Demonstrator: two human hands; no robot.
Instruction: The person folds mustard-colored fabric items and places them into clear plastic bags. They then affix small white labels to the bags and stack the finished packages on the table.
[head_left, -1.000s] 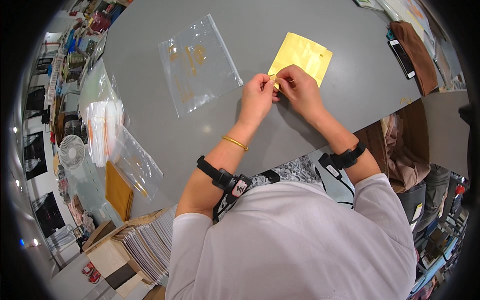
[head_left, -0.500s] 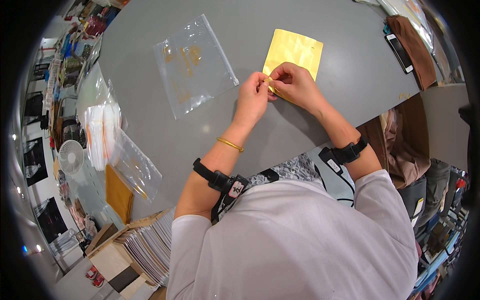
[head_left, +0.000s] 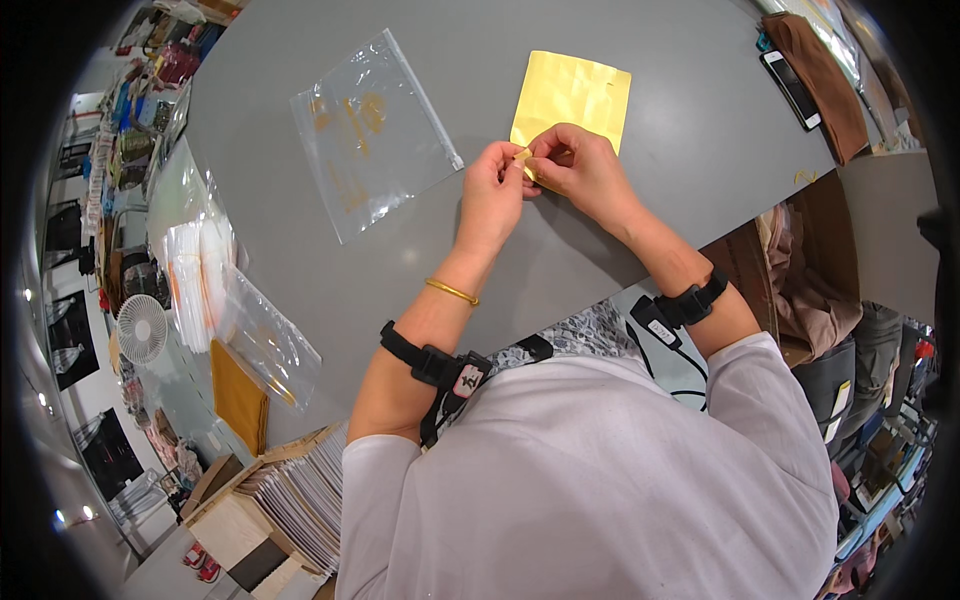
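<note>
A flat, creased yellow sheet (head_left: pixel 573 95), paper-like or cloth-like, lies on the grey table; which material it is I cannot tell. At its near left corner my left hand (head_left: pixel 490 195) pinches a small bit of the yellow edge between thumb and fingertips. My right hand (head_left: pixel 590 178) is closed right beside it, its thumb and index finger gripping the same corner. The fingers hide most of that corner. Left of my hands lies a clear zip bag (head_left: pixel 375 140) with a white slider strip and golden print, touched by neither hand.
Stacked clear bags (head_left: pixel 195 270) and a folded mustard cloth (head_left: pixel 238 395) lie along the table's left side. At the far right are a phone (head_left: pixel 790 90) and a brown folded cloth (head_left: pixel 820 85). A cardboard box (head_left: pixel 800 280) with pinkish-brown fabric stands by the right edge.
My view has shifted slightly, so the table things sit a little further left. Both hands stay at the yellow corner, and the pinched bit now stands up more plainly between the fingertips.
</note>
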